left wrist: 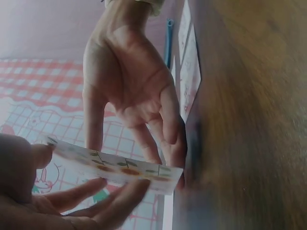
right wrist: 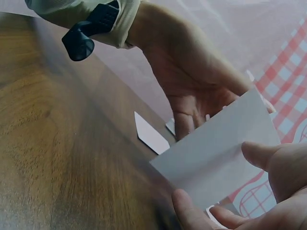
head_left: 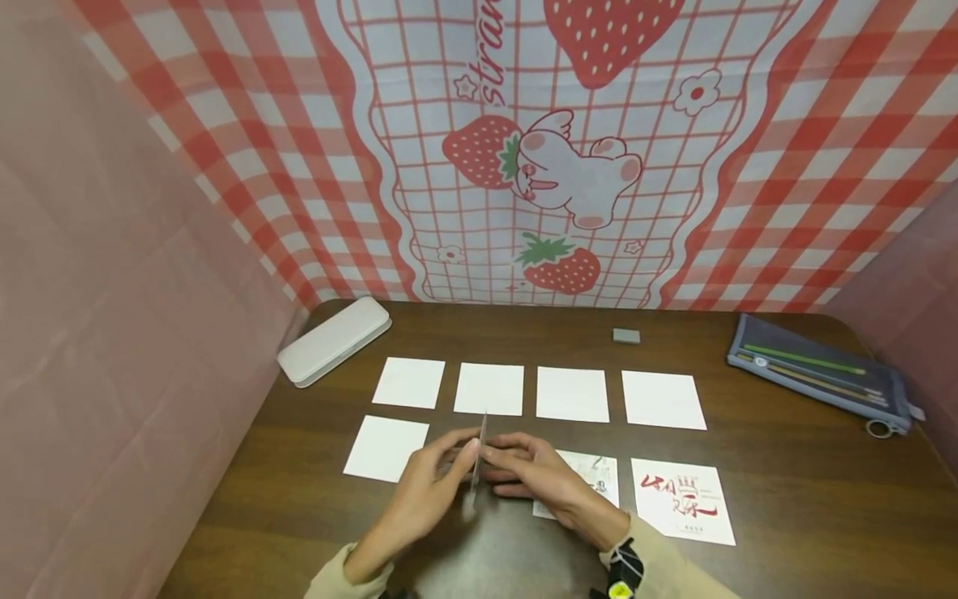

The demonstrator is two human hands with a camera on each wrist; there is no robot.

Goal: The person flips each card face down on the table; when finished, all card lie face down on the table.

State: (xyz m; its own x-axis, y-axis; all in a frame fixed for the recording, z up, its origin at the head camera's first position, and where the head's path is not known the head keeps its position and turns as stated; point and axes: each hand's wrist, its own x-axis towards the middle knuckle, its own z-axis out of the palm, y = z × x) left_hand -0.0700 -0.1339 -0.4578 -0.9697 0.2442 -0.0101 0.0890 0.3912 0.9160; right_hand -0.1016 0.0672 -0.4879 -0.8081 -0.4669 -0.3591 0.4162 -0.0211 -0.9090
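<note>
**Card held on edge between my two hands**

Low in the centre of the head view, my left hand (head_left: 430, 487) and right hand (head_left: 542, 478) pinch one card (head_left: 479, 457) upright, its lower edge touching the table (head_left: 786, 499). Other cards (head_left: 572, 393) lie face down just beyond. My fingertip hold looks light; the card could slip flat or nudge the neighbouring printed card (head_left: 595, 474).

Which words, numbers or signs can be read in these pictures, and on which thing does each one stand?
"stra": red letters on the checked strawberry cloth, cut off by the top edge of the picture.
Red brush characters on the face-up card: too stylised to read; small print below is blurred.
Partly covered card: print too small.
Card held by both hands: pictures only, no words.
</note>
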